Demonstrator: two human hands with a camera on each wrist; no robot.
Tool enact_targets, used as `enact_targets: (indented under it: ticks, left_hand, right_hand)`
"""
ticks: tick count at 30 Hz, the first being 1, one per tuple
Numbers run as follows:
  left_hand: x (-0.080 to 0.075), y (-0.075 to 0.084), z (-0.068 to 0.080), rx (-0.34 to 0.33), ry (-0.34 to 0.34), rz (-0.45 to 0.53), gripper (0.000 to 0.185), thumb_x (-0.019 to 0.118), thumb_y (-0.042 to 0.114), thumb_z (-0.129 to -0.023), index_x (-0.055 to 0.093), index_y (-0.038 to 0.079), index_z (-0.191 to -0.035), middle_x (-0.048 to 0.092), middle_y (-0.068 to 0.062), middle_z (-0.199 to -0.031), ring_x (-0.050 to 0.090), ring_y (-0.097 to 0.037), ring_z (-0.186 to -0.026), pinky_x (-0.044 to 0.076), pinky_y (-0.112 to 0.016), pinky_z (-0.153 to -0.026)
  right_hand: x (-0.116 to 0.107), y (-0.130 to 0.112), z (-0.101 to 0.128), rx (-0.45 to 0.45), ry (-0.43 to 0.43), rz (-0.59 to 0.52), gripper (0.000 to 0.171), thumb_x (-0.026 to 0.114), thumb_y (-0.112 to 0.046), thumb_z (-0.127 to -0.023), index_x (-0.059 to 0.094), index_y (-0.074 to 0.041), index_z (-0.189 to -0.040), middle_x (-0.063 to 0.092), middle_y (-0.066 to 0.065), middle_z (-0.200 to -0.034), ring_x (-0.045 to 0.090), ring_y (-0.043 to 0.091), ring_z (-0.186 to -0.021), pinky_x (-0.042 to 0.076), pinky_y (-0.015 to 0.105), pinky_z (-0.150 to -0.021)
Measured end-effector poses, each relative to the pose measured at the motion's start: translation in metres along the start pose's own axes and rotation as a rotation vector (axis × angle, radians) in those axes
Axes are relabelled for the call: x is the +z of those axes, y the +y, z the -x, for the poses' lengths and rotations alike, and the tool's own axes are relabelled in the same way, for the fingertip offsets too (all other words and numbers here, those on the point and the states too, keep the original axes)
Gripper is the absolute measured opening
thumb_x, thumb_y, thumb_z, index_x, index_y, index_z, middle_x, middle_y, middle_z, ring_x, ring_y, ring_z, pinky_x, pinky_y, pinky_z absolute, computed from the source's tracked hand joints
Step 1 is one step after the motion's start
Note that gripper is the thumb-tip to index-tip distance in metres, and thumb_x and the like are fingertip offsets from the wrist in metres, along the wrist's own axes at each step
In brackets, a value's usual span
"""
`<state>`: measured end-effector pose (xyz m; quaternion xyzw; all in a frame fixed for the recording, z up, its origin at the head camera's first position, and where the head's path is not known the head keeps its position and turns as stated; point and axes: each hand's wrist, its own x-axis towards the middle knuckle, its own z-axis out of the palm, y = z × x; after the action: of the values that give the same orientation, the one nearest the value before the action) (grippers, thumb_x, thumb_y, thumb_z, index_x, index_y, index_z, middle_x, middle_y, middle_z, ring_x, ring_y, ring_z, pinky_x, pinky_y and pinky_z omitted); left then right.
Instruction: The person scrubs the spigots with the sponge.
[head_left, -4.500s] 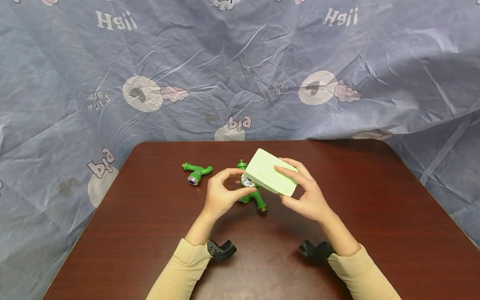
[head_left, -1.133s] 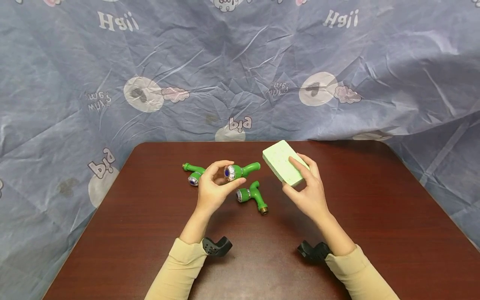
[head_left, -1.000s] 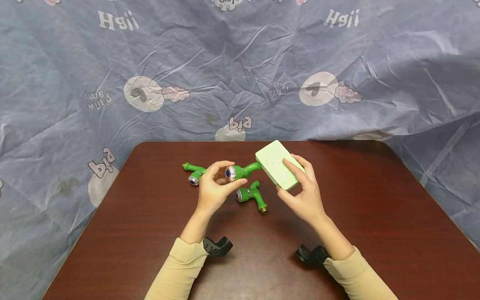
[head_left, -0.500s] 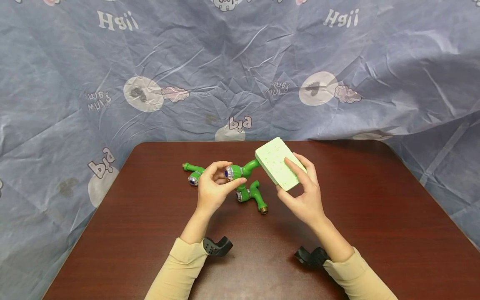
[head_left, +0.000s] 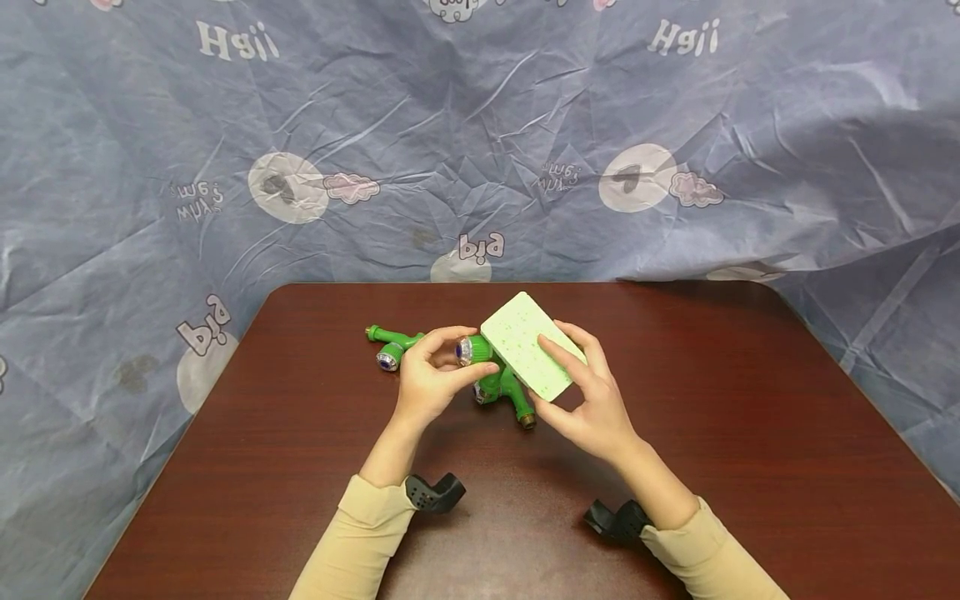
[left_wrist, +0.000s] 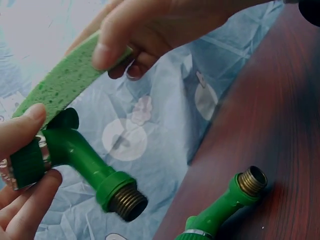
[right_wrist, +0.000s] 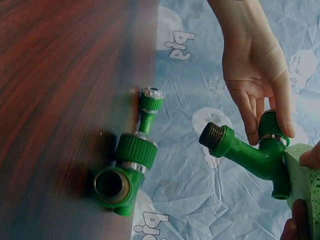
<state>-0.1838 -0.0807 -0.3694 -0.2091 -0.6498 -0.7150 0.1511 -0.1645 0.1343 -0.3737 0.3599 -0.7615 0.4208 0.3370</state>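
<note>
The green tap (head_left: 480, 352) sits above the middle of the table (head_left: 750, 417), pinched by its knob end in my left hand (head_left: 431, 387), fingers curled round it. My right hand (head_left: 588, 400) grips the pale green sponge (head_left: 531, 357), thumb below and fingers on top, its edge against the tap's spout as far as I can tell. Two more taps lie on the table: one (head_left: 392, 345) to the left, another (head_left: 510, 396) beneath the sponge.

dark wooden table (head_left: 750, 433), two green taps (head_left: 390, 343)
</note>
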Motion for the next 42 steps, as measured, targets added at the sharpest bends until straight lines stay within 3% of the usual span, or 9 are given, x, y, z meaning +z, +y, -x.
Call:
enact_targets:
  ticks: [3,5,12,18,21,27,35,42]
  left_hand:
    - [-0.002,-0.005,0.0,-0.059,-0.028,0.016,0.047,0.08,-0.011,-0.064,0.064,-0.004,-0.108,0.064,-0.008,-0.09,0.065,-0.014,-0.068,0.052,-0.023,-0.055]
    - [0.0,0.002,0.0,-0.082,-0.045,0.013,0.047,0.078,-0.014,-0.065,0.062,-0.008,-0.108,0.063,-0.009,-0.091,0.065,-0.013,-0.069,0.052,-0.021,-0.055]
    - [0.004,0.018,0.002,-0.128,-0.028,-0.127,0.041,0.079,-0.009,-0.066,0.064,-0.009,-0.105,0.066,-0.019,-0.091,0.066,-0.027,-0.074,0.053,-0.023,-0.06]
    - [0.006,0.021,0.002,-0.149,0.015,-0.213,0.039,0.083,-0.003,-0.064,0.067,-0.005,-0.098,0.067,-0.019,-0.086,0.066,-0.033,-0.073,0.054,-0.023,-0.062]
    - [0.006,0.021,0.001,-0.197,0.025,-0.194,0.038,0.083,-0.003,-0.064,0.066,-0.006,-0.098,0.068,-0.018,-0.086,0.066,-0.031,-0.073,0.053,-0.02,-0.06]
    - [0.005,0.022,0.0,-0.292,0.041,-0.149,0.038,0.082,0.0,-0.067,0.067,-0.004,-0.102,0.069,-0.014,-0.082,0.066,-0.016,-0.068,0.047,-0.019,-0.053]
    - [0.004,0.018,0.0,-0.247,0.043,-0.038,0.041,0.078,-0.007,-0.07,0.063,-0.008,-0.108,0.065,-0.012,-0.092,0.062,-0.011,-0.061,0.051,-0.02,-0.056]
    - [0.005,0.016,0.0,-0.233,0.071,-0.006,0.037,0.077,-0.007,-0.07,0.062,-0.011,-0.103,0.064,-0.006,-0.084,0.061,-0.011,-0.058,0.053,-0.023,-0.054]
  right_hand:
    - [-0.001,0.006,0.002,-0.016,0.007,0.048,0.06,0.072,0.0,-0.064,0.058,0.002,-0.122,0.042,0.027,-0.133,0.048,0.037,-0.114,0.04,0.019,-0.085]
    - [-0.002,0.013,0.003,-0.007,0.009,0.074,0.061,0.071,-0.002,-0.065,0.058,-0.002,-0.125,0.042,0.024,-0.135,0.048,0.034,-0.116,0.041,0.02,-0.083]
    - [-0.014,0.019,0.003,0.113,0.077,0.162,0.064,0.074,0.001,-0.065,0.058,-0.005,-0.127,0.04,0.02,-0.138,0.045,0.031,-0.12,0.041,0.026,-0.08]
    - [-0.017,0.012,-0.003,0.149,0.16,0.06,0.063,0.072,0.012,-0.061,0.057,0.005,-0.121,0.039,0.032,-0.132,0.039,0.039,-0.122,0.038,0.017,-0.082]
    - [-0.015,0.008,-0.005,0.121,0.135,0.003,0.062,0.072,0.011,-0.06,0.057,0.008,-0.12,0.039,0.033,-0.131,0.04,0.04,-0.119,0.037,0.018,-0.085]
    - [-0.009,0.008,0.002,0.1,0.035,-0.018,0.062,0.073,0.004,-0.064,0.059,-0.002,-0.124,0.04,0.022,-0.136,0.043,0.031,-0.121,0.039,0.021,-0.088]
    - [0.001,0.009,0.009,0.118,-0.044,0.003,0.064,0.076,-0.005,-0.068,0.057,-0.007,-0.128,0.039,0.016,-0.139,0.042,0.029,-0.122,0.041,0.026,-0.087]
    - [0.003,0.012,0.009,0.132,-0.045,0.064,0.061,0.075,-0.01,-0.069,0.057,-0.008,-0.128,0.041,0.014,-0.137,0.044,0.027,-0.12,0.043,0.03,-0.084]
